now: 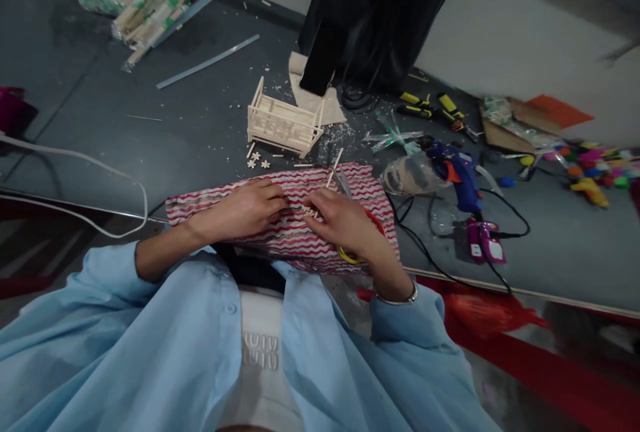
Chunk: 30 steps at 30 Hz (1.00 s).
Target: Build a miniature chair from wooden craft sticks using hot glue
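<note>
A red-and-white wavy-striped cloth (280, 235) lies along the table's front edge under both hands. My left hand (255, 205) rests on it with the fingers curled; whatever they may hold is hidden. My right hand (343, 219) is closed, and small pale wooden pieces (311, 213) show between its thumb and forefinger. Beneath that hand lie scissors (348, 257) with red and yellow handles, their blades pointing away. A thin wooden stick (335, 167) lies by the blades. Beyond the cloth stands a small wooden rack-like frame (285, 122), with flower-shaped wooden bits (265, 165) in front.
To the right are a blue glue gun (463, 175), its cables, a pink box (486, 242) and yellow-black tools (417, 105). A black bag (380, 12) with a phone (320, 62) stands behind. Glue sticks (207, 63) and bagged wooden sticks (153, 9) lie at back left.
</note>
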Each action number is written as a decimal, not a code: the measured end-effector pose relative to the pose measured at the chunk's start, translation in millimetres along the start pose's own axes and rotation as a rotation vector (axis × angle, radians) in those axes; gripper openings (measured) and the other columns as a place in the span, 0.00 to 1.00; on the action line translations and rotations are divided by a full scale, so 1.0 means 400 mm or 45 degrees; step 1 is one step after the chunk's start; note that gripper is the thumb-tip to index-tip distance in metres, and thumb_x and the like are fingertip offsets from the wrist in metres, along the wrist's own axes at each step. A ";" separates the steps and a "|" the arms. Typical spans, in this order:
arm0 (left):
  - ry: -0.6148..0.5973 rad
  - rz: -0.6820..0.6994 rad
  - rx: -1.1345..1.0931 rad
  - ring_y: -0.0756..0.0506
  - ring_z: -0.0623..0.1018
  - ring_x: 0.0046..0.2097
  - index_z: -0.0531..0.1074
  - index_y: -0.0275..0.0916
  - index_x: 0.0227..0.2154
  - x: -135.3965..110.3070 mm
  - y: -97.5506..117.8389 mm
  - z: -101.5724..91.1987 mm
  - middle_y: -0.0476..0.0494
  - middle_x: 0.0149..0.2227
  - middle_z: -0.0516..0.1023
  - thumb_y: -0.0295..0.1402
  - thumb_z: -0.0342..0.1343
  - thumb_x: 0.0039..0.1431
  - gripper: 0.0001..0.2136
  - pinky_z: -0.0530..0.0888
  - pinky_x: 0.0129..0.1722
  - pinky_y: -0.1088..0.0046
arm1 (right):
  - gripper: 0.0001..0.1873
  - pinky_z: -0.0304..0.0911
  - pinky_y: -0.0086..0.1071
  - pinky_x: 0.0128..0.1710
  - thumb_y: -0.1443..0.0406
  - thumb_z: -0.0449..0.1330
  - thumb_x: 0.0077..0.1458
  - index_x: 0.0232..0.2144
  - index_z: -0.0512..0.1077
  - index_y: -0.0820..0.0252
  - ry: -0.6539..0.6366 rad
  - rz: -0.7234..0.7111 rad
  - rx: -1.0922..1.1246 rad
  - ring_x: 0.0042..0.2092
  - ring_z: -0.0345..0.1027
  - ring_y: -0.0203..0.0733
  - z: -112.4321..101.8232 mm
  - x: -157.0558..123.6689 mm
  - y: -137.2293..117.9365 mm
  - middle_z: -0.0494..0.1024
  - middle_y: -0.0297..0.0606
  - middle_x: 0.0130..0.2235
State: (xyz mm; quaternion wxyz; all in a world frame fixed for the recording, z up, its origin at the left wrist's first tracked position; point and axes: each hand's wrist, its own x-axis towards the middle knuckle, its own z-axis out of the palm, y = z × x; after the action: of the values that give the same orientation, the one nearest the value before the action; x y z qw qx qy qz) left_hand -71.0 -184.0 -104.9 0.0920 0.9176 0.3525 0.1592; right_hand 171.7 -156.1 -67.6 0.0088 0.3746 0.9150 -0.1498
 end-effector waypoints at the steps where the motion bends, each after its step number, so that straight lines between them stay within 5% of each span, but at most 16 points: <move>1: -0.021 -0.009 0.003 0.41 0.80 0.46 0.80 0.35 0.46 0.001 0.002 0.002 0.37 0.45 0.83 0.27 0.51 0.68 0.13 0.75 0.51 0.63 | 0.08 0.65 0.36 0.45 0.63 0.55 0.67 0.44 0.72 0.58 -0.032 0.013 -0.047 0.47 0.73 0.48 0.004 0.001 -0.005 0.79 0.44 0.44; 6: 0.072 -0.094 -0.096 0.43 0.81 0.43 0.80 0.35 0.43 -0.011 -0.019 -0.021 0.38 0.42 0.83 0.24 0.50 0.66 0.13 0.76 0.46 0.69 | 0.08 0.65 0.36 0.43 0.68 0.54 0.64 0.43 0.72 0.58 -0.120 0.064 -0.062 0.46 0.74 0.47 0.004 0.013 -0.013 0.78 0.44 0.45; 11: 0.359 -0.460 -0.283 0.46 0.81 0.39 0.81 0.36 0.42 -0.018 -0.132 -0.077 0.42 0.39 0.84 0.28 0.53 0.63 0.11 0.74 0.41 0.73 | 0.08 0.64 0.35 0.42 0.72 0.54 0.59 0.36 0.71 0.57 0.047 0.038 0.134 0.42 0.71 0.45 -0.001 0.025 -0.001 0.77 0.41 0.39; 16: 0.282 -0.602 -0.456 0.48 0.78 0.34 0.82 0.36 0.39 0.016 -0.224 -0.071 0.44 0.35 0.84 0.32 0.57 0.58 0.11 0.71 0.37 0.74 | 0.02 0.64 0.32 0.37 0.67 0.58 0.58 0.33 0.72 0.56 0.312 0.016 0.575 0.34 0.67 0.38 -0.016 0.102 -0.009 0.75 0.35 0.34; 22: 0.306 -0.654 -0.699 0.48 0.80 0.34 0.82 0.35 0.40 0.006 -0.236 -0.040 0.43 0.34 0.84 0.32 0.53 0.59 0.13 0.73 0.37 0.75 | 0.08 0.67 0.32 0.38 0.64 0.60 0.55 0.38 0.75 0.58 0.318 0.162 0.959 0.35 0.71 0.38 0.013 0.226 -0.005 0.80 0.35 0.37; 26: 0.403 -0.743 -0.848 0.51 0.77 0.28 0.82 0.34 0.39 -0.006 -0.241 -0.049 0.44 0.30 0.82 0.34 0.54 0.59 0.13 0.72 0.31 0.77 | 0.09 0.68 0.33 0.40 0.65 0.59 0.59 0.41 0.76 0.56 0.346 0.175 0.731 0.38 0.73 0.39 -0.017 0.178 0.003 0.82 0.37 0.41; 30: 0.592 -0.870 -0.808 0.53 0.73 0.24 0.81 0.35 0.38 0.000 -0.236 -0.063 0.45 0.28 0.82 0.33 0.55 0.59 0.11 0.68 0.26 0.78 | 0.08 0.68 0.35 0.43 0.64 0.59 0.64 0.43 0.76 0.55 0.040 0.000 0.446 0.41 0.75 0.42 -0.053 0.066 0.010 0.82 0.38 0.40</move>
State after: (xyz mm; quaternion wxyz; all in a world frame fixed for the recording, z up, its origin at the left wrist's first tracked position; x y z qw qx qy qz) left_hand -138.4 -113.3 -108.0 0.3315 0.6176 0.5774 0.4187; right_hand 157.4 -129.3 -51.7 -0.0709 0.3726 0.8750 -0.3009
